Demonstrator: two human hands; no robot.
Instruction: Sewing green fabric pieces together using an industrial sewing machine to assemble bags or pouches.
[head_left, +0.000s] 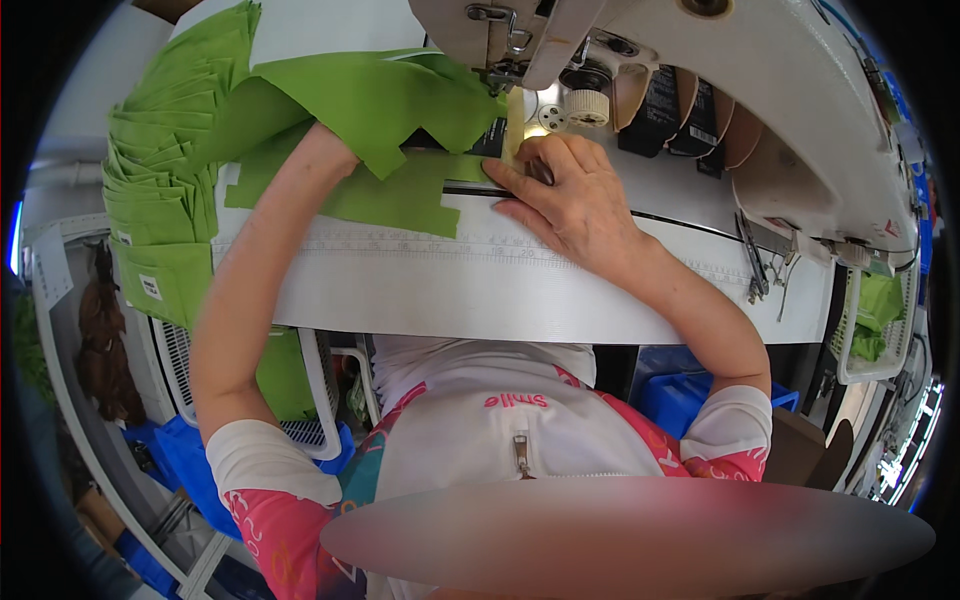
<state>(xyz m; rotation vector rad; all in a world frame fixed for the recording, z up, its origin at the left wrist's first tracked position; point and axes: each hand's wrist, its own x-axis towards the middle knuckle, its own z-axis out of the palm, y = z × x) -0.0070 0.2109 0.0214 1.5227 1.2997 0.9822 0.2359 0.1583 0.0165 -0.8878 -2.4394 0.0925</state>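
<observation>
A green fabric piece [390,205] lies flat on the white table, its right end near the sewing machine's needle area. Over it, another green fabric piece [370,95] is raised and folded, covering the fingers of my left hand [333,150]; only the wrist and back edge show. My right hand [570,190] rests palm down just before the presser foot [508,75]. Its fingers are curled, with the index fingertip at the right end of the flat piece. A pale yellowish strip [515,120] runs beside those fingers toward the foot.
The white sewing machine [780,100] fills the upper right. A stack of green fabric pieces [165,180] hangs over the table's left side. Thread snips [750,255] lie at the right. A white basket [320,400] sits below the left edge, a blue bin [670,400] below right.
</observation>
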